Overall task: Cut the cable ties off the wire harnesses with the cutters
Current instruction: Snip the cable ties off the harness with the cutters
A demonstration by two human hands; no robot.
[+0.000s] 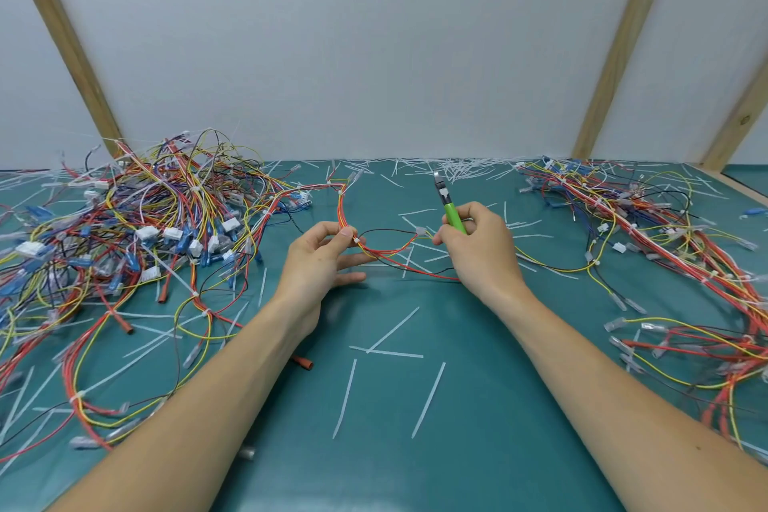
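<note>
A wire harness of red, yellow and black wires sags between my two hands over the green mat. My left hand pinches its bundle between thumb and forefinger, right beside a white cable tie. My right hand grips the green-handled cutters, whose metal jaws point up and away. Its fingertips also touch the harness near a second white tie.
A big heap of tangled harnesses fills the left side. Another pile of harnesses runs down the right. Cut white tie strips lie scattered on the mat, thickest along the back edge. Wooden posts rise behind.
</note>
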